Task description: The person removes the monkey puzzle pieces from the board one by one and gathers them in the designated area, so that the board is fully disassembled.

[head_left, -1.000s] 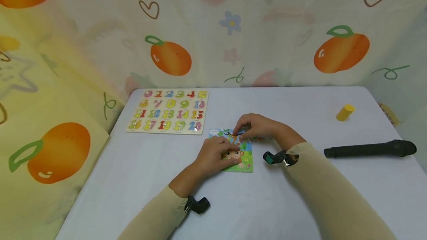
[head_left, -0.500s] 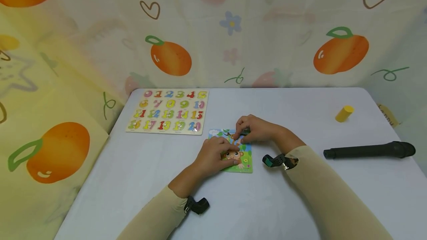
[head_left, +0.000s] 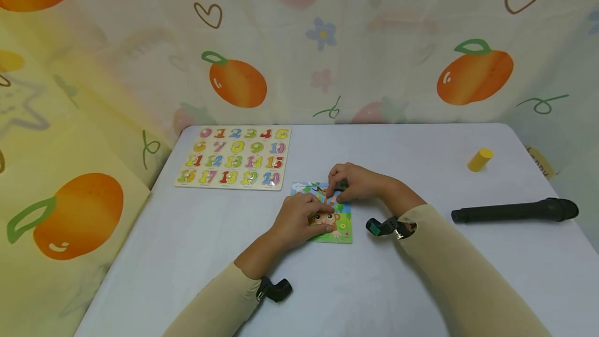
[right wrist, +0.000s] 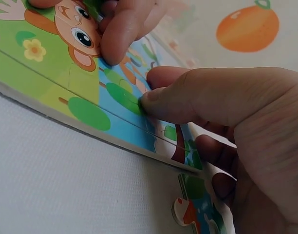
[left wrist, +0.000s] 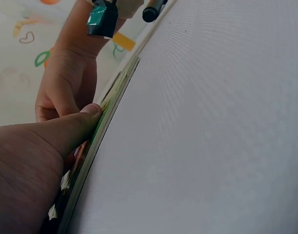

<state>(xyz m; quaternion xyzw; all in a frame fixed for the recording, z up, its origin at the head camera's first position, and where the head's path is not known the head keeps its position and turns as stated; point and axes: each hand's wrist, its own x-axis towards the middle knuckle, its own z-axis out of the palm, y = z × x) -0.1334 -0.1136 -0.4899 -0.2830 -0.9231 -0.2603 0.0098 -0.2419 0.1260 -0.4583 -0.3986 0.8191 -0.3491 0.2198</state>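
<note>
A small jigsaw puzzle (head_left: 345, 230) with a cartoon monkey on green and blue lies mid-table. Across its left side my left hand (head_left: 297, 220) rests, thumb and fingertips on the picture; the left wrist view shows the thumb (left wrist: 90, 111) flat near the puzzle's edge. At the far right corner my right hand (head_left: 357, 183) has its thumb (right wrist: 156, 102) and forefinger bent down onto a jigsaw piece within the picture, partly covered by the fingers. Beneath the right hand's other fingers, a loose jigsaw piece (right wrist: 194, 204) lies beside the board in the right wrist view.
A wooden number board (head_left: 229, 183) with digits 0 to 20 lies at the back left of the white table (head_left: 374, 295). To the right are a yellow cylinder (head_left: 480, 160) and a black microphone (head_left: 515, 212). A fruit-printed cloth (head_left: 388, 66) hangs behind.
My right hand has shifted slightly left, its thumb and forefinger settling lower onto the far part of the picture. The left hand stays in place on the puzzle.
</note>
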